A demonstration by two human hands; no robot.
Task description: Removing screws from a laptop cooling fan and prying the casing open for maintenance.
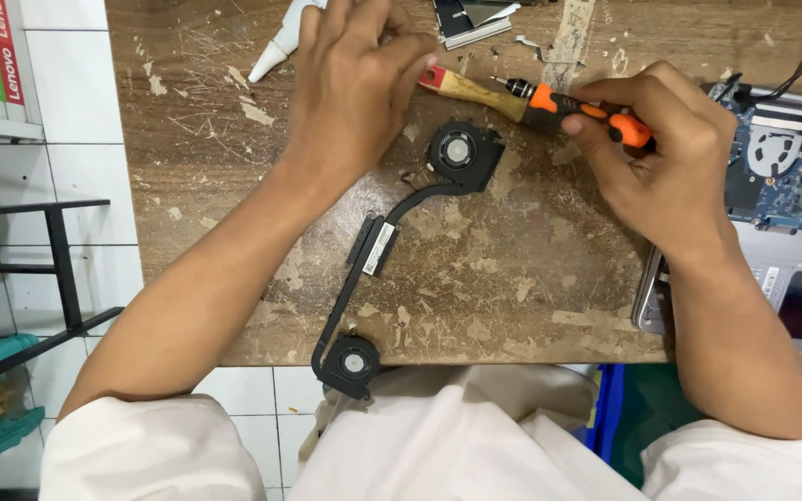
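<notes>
Hands on brush [464,88] and screwdriver [579,109]

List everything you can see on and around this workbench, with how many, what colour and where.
Cooling assembly: one, black, two fans joined by a heat pipe, lying mid-table, its lower fan at the near edge.
Screwdriver: one, orange and black, in the right hand.
Brush: one, wooden handle with red band, under the left hand.
Tube nozzle: one, white, top left of table.
Opened laptop: one, blue board exposed, right edge.
Wooden table: one, brown, worn.
Black metal frame: one, on the left over white floor tiles.
Left hand: fingers on the brush.
Right hand: fingers around the screwdriver.
</notes>
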